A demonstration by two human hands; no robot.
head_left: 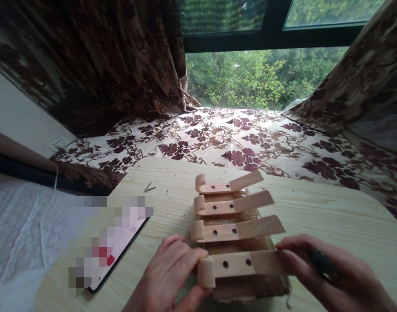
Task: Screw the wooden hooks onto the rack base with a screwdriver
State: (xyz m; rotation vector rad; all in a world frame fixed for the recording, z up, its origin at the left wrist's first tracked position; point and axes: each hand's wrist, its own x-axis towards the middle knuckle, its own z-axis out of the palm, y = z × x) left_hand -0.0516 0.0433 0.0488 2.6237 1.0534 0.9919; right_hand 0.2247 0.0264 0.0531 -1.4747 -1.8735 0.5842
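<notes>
Several pale wooden pieces with curled left ends and slanted right ends lie in a row across a brown, tape-wrapped block (pixel 250 289). Dark screws or holes show in pairs on each. My left hand (pixel 172 275) grips the curled left end of the nearest wooden piece (pixel 234 265) between thumb and fingers. At that piece's right end, my right hand (pixel 331 268) has its fingertips on the wood. A dark object (pixel 322 263), partly hidden and too unclear to name, is held in the same hand.
On the pale wooden table (pixel 331 212), a phone (pixel 120 247) lies to the left, partly pixelated. Small metal screws (pixel 149 187) and specks lie beyond it. Behind are a floral cloth (pixel 218 134), patterned curtains (pixel 136 56) and a window (pixel 244 78).
</notes>
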